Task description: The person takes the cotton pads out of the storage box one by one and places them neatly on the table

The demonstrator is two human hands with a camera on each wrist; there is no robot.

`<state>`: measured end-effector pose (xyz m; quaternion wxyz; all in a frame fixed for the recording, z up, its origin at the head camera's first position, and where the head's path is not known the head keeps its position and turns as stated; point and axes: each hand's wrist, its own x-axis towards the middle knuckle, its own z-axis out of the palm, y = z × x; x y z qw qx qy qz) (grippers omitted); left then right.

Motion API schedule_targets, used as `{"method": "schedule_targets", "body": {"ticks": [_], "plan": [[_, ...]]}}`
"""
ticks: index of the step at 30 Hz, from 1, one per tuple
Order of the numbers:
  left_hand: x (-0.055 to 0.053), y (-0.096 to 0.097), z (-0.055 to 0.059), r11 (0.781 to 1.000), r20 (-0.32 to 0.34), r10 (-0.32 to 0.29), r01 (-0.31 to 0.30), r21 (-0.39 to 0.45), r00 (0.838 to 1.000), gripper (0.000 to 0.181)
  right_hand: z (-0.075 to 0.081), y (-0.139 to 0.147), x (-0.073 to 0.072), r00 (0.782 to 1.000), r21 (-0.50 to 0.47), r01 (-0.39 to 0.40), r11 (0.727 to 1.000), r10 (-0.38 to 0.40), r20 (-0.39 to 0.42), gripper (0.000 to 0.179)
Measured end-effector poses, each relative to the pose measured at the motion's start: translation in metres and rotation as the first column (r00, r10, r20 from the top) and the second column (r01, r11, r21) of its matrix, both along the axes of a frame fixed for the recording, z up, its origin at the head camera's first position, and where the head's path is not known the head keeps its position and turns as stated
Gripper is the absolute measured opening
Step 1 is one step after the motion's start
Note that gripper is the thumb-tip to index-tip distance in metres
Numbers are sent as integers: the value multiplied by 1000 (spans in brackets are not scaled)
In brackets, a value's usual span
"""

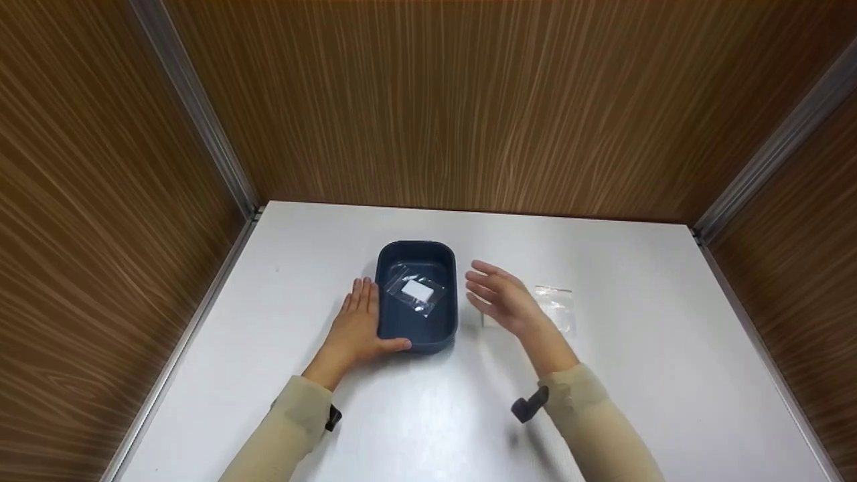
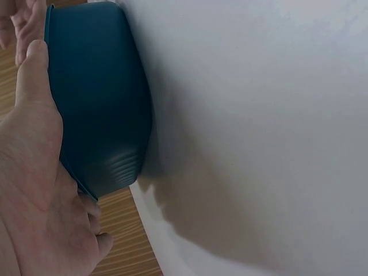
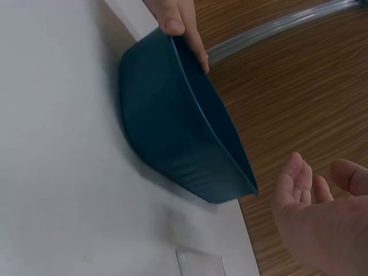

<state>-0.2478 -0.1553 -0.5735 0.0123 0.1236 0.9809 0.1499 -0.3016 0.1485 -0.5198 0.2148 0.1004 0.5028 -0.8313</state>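
One resealable clear bag [image 1: 418, 290] lies inside the dark-blue bin [image 1: 418, 333], lower centre of the head frame; left hand [image 1: 357, 327] rests straight-fingered along its left side, right hand [image 1: 503, 301] hovers loosely extended to its right.

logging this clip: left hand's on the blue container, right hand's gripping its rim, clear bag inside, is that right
The right hand isn't gripping the blue container; the head view shows a gap between them. The left hand is on it and the clear bag is inside.
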Motion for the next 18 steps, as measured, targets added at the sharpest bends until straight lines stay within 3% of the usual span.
{"method": "schedule_targets", "body": {"ticks": [9,13,18], "plan": [[1,3,3,1000,22,0,0,11,1000,142,-2,-54,1,997,-172,32,985,-20,68,46],[1,3,4,1000,13,9,-9,7,1000,140,-7,-73,1,998,-185,40,982,-30,58,50],[-1,3,7,1000,12,10,-10,6,1000,139,-18,-94,2,992,-212,116,970,-101,80,45]]}}
